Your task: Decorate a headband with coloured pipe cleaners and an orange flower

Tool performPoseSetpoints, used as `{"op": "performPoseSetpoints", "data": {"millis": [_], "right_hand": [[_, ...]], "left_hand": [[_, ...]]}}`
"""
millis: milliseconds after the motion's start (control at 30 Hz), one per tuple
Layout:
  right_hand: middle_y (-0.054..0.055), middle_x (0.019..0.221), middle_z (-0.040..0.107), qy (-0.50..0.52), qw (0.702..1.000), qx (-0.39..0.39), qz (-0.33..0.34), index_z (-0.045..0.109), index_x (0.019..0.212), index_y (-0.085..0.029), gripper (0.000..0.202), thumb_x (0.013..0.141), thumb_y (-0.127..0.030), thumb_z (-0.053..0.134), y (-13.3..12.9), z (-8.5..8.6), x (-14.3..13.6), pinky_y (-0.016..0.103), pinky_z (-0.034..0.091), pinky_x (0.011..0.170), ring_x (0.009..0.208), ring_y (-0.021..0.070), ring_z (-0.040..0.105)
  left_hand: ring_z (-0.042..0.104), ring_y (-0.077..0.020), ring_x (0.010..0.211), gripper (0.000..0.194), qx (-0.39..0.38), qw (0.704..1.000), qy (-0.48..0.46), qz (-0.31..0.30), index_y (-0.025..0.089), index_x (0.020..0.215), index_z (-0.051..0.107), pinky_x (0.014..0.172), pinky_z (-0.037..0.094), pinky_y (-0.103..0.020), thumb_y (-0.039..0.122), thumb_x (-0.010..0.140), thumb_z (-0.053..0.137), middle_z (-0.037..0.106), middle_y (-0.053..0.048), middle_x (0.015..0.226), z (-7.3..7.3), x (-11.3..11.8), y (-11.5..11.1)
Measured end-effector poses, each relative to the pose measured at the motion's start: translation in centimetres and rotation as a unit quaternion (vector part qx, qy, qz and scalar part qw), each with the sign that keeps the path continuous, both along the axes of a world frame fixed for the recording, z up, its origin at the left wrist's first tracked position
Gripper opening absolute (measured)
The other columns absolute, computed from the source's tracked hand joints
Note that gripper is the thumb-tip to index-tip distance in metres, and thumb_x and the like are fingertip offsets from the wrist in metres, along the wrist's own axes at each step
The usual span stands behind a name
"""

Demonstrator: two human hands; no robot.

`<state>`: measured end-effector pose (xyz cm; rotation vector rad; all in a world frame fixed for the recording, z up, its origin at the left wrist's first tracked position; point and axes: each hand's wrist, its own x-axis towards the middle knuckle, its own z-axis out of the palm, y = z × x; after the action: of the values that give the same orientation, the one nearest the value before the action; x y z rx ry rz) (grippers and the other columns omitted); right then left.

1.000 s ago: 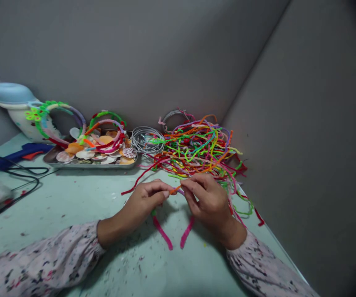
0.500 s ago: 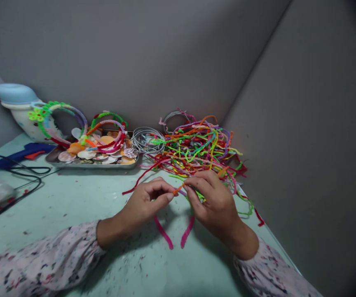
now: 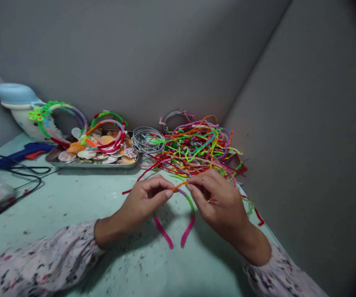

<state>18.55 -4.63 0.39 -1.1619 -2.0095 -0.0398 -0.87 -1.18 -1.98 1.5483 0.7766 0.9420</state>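
Note:
An orange pipe cleaner [image 3: 180, 186] runs between my two hands, at the top of a headband hoop [image 3: 191, 208] wrapped in purple, green and pink. My left hand [image 3: 148, 198] pinches the orange piece where it meets the hoop's top; whether it grips the hoop as well I cannot tell. My right hand [image 3: 218, 198] pinches the orange piece a little to the right, beside the hoop. Both pink ends of the hoop point down over the table. My left fingers hide the hoop's upper left side.
Behind my hands lies a heap of coloured pipe cleaners [image 3: 199, 144], beside coiled wire hoops [image 3: 148, 140]. A metal tray [image 3: 104, 166] holds shells and wrapped headbands. Farther left are a blue glue gun [image 3: 23, 153], black cable [image 3: 29, 173] and a blue-lidded container [image 3: 17, 95].
My right hand has moved slightly right, and more of the hoop's green right side shows. The orange pipe cleaner stays pinched between both hands.

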Motion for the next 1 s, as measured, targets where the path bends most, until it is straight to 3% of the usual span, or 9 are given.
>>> {"op": "performPoseSetpoints", "data": {"millis": [167,267,433,567,700,1000], "right_hand": [[0.002,0.077,0.063,0.067,0.995,-0.078,-0.011,0.067,0.086,-0.021,0.008,0.086,-0.023,0.059,-0.4,0.5,-0.4,0.028,0.046,0.064,0.071,0.0153,0.057],[0.001,0.075,0.064,0.155,0.976,-0.155,-0.013,0.068,0.082,-0.022,0.009,0.084,-0.028,0.062,-0.6,0.9,-0.5,0.026,0.045,0.059,0.066,0.0139,0.057],[-0.002,0.062,0.061,0.295,0.904,-0.308,0.025,0.068,0.082,-0.021,0.012,0.080,-0.033,0.066,-0.3,0.9,-0.4,0.022,0.042,0.049,0.052,0.0099,0.052],[-0.003,0.061,0.061,0.396,0.825,-0.393,0.091,0.066,0.086,-0.020,0.017,0.080,-0.036,0.067,0.0,0.2,-0.3,0.021,0.044,0.048,0.049,0.0085,0.053],[-0.003,0.061,0.063,0.451,0.775,-0.425,0.123,0.065,0.087,-0.020,0.018,0.079,-0.036,0.069,0.3,-0.7,-0.5,0.019,0.045,0.048,0.051,0.0079,0.055],[-0.002,0.064,0.065,0.496,0.743,-0.435,0.112,0.064,0.086,-0.018,0.020,0.075,-0.033,0.072,0.5,-1.2,-1.2,0.019,0.048,0.052,0.052,0.0077,0.059]], "left_hand": [[0.048,-0.0106,0.062,0.018,-0.072,0.997,-0.035,0.001,0.017,0.086,0.066,0.056,0.038,-0.023,0.033,0.077,0.068,0.058,0.000,0.074,0.1,0.2,-0.3],[0.046,-0.0093,0.059,0.020,-0.109,0.993,-0.053,-0.008,0.017,0.084,0.065,0.055,0.038,-0.022,0.034,0.076,0.070,0.057,0.001,0.071,0.0,0.3,-0.4],[0.045,-0.0069,0.057,0.018,-0.188,0.976,-0.097,-0.055,0.016,0.081,0.063,0.053,0.034,-0.020,0.033,0.078,0.069,0.055,0.002,0.069,-0.2,0.5,-0.6],[0.045,-0.0055,0.057,0.016,-0.250,0.956,-0.134,-0.076,0.016,0.081,0.063,0.053,0.034,-0.019,0.030,0.078,0.070,0.057,0.002,0.073,0.0,0.7,-0.9],[0.043,-0.0048,0.057,0.017,-0.301,0.936,-0.161,-0.080,0.015,0.083,0.065,0.052,0.034,-0.017,0.028,0.075,0.073,0.057,0.001,0.074,-0.1,0.8,-0.9],[0.040,-0.0028,0.057,0.017,-0.329,0.914,-0.176,-0.161,0.012,0.095,0.068,0.051,0.031,-0.013,0.023,0.083,0.065,0.062,-0.006,0.090,-0.4,1.0,-0.4]]}}
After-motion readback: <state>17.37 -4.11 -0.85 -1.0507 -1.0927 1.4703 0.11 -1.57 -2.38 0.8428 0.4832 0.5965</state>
